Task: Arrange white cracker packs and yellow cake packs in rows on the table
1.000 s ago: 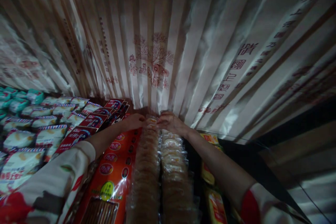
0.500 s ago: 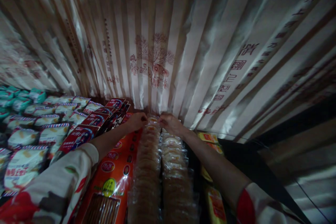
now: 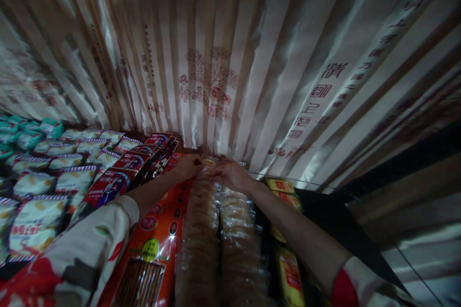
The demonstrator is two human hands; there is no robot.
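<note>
Two rows of clear-wrapped round brown snacks run away from me, a left row (image 3: 201, 230) and a right row (image 3: 239, 240). At the far end of the left row, my left hand (image 3: 189, 166) has its fingers closed on the left edge of a wrapped snack packet (image 3: 208, 163). My right hand (image 3: 230, 174) reaches over the far end of the right row, its fingers pinched at the same packet's right side. The fingertips are dim and partly blurred. Under my left forearm lie orange snack packs (image 3: 162, 223) with a window showing brown sticks.
Dark red packets (image 3: 111, 184) and white packets (image 3: 39, 225) fill the left side, with green packets (image 3: 29, 139) behind them. Yellow packets (image 3: 290, 276) lie right of the rows on a black surface (image 3: 334, 220). A pleated printed curtain (image 3: 216, 24) rises directly behind.
My right hand has shifted slightly left, closer to my left hand, over the far packet. My left hand has stayed nearly in place.
</note>
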